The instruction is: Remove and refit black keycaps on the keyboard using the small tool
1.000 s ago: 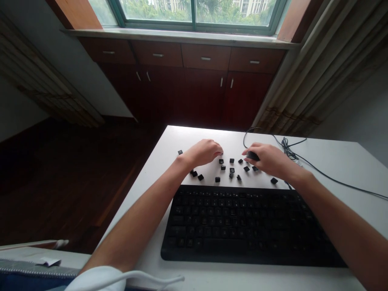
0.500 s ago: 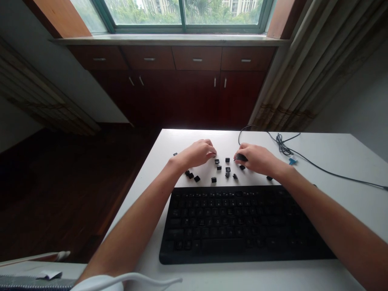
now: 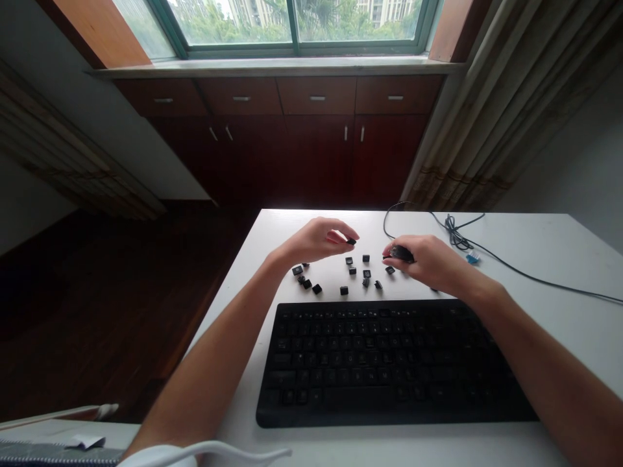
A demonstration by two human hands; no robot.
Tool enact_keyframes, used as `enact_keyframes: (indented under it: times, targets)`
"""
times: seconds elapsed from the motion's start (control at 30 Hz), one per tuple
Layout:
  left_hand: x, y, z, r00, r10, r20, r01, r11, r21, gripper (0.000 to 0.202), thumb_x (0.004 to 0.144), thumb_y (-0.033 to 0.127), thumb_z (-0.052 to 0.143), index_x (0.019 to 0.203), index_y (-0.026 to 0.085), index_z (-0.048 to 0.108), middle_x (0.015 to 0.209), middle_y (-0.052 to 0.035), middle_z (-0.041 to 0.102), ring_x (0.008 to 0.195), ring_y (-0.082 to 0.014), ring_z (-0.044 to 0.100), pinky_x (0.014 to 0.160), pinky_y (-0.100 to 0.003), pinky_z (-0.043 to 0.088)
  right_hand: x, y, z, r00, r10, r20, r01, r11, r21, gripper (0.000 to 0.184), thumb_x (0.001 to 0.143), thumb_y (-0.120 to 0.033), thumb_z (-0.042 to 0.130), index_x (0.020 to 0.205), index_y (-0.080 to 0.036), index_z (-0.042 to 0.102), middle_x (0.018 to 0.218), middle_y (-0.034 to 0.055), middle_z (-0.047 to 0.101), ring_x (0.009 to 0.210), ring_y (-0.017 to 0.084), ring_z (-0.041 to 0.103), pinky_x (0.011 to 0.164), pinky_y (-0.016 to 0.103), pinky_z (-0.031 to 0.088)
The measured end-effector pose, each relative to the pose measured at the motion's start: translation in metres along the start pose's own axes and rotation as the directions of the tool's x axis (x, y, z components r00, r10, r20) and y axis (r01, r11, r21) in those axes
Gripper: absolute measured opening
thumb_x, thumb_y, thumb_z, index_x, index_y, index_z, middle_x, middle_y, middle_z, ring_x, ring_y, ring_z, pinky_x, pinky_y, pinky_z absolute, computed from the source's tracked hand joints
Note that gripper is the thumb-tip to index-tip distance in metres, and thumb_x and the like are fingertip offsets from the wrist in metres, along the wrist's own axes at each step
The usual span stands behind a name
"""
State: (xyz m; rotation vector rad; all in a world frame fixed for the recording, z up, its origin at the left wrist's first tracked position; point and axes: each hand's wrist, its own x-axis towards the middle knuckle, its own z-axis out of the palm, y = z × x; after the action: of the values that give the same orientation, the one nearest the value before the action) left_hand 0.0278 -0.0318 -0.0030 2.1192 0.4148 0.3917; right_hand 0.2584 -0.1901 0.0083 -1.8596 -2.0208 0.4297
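Observation:
My left hand [image 3: 318,239] is raised a little above the white table [image 3: 535,259] and pinches one small black keycap [image 3: 351,241] between its fingertips. My right hand [image 3: 428,261] is closed around a handful of black keycaps [image 3: 400,253] just right of the loose ones. Several loose black keycaps [image 3: 363,272] lie scattered on the table between and below the hands. A black keyboard [image 3: 394,360] lies in front of them, close to me.
A black cable [image 3: 487,256] with a small blue piece curls over the table's far right. Beyond the table stand dark red cabinets [image 3: 316,130] under a window, with curtains at the right. A white cord [image 3: 233,447] and blue cloth lie at the bottom left.
My left hand has lifted off the table with a keycap pinched in its fingers. My right hand stays closed on its keycaps and has shifted slightly right.

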Motion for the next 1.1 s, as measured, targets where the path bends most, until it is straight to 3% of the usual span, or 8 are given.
enact_keyframes:
  times: [0.13,0.3,0.47,0.73,1.1]
  targets:
    - [0.0,0.006,0.003,0.999,-0.016,0.029,0.019,0.995,-0.098,0.033,0.083,0.037,0.077,0.108,0.015,0.074,0.11,-0.0099,0.075,0.1,-0.022,0.073,0.09,-0.037,0.062,-0.001,-0.001,0.002,1.0,-0.017,-0.014,0.017,1.0,-0.025,0.025,0.092,-0.039,0.063,0.108,-0.024,0.074,0.105,0.0048,0.074,0.087,0.021,0.068,0.077,0.033,0.051]
    - [-0.001,0.01,0.005,0.995,-0.031,0.099,0.047,0.985,-0.163,0.034,0.08,0.037,0.08,0.105,0.015,0.073,0.105,-0.0092,0.076,0.098,-0.0221,0.074,0.092,-0.038,0.061,-0.003,-0.001,-0.001,0.998,0.001,0.057,0.002,0.998,-0.059,0.021,0.091,-0.043,0.064,0.098,-0.026,0.074,0.1,0.0036,0.074,0.083,0.022,0.067,0.069,0.032,0.049]
    - [-0.001,0.014,0.008,0.991,-0.053,0.119,0.056,0.998,-0.023,0.037,0.074,0.039,0.085,0.102,0.018,0.074,0.097,-0.0055,0.076,0.088,-0.02,0.073,0.084,-0.035,0.061,-0.006,0.001,-0.003,0.98,0.099,0.172,-0.084,0.992,-0.092,0.019,0.084,-0.046,0.072,0.09,-0.027,0.071,0.079,0.0019,0.074,0.068,0.021,0.066,0.058,0.031,0.044]
    - [-0.001,0.028,0.012,0.983,0.031,0.179,-0.058,0.987,0.15,0.03,0.073,0.04,0.086,0.096,0.022,0.076,0.089,-0.0013,0.071,0.08,-0.0147,0.066,0.077,-0.027,0.054,-0.004,0.0,0.001,0.973,0.086,0.215,-0.06,0.99,-0.127,0.031,0.074,-0.051,0.08,0.08,-0.026,0.064,0.074,0.0013,0.07,0.064,0.021,0.063,0.052,0.031,0.039]
    - [-0.009,0.019,-0.017,0.964,-0.182,0.193,0.091,0.911,0.402,0.029,0.085,0.044,0.073,0.105,0.024,0.075,0.099,-0.0032,0.074,0.086,-0.0187,0.069,0.071,-0.027,0.053,-0.005,0.003,0.0,0.923,0.124,0.363,-0.078,0.987,-0.137,0.019,0.084,-0.044,0.068,0.094,-0.027,0.069,0.082,0.003,0.072,0.069,0.021,0.064,0.053,0.03,0.04]
